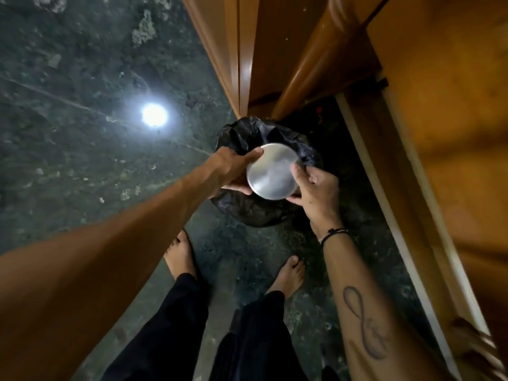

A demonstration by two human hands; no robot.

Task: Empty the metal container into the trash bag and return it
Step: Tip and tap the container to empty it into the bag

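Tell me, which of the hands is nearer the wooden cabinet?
The right hand: it grips the container on the side facing the cabinet. The left hand grips the far side.

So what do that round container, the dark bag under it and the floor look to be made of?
Container: metal, likely steel or aluminium, with a brushed silver sheen. Bag: thin black plastic, crinkled and glossy. Floor: polished dark green stone, perhaps marble, veined and mirroring a lamp.
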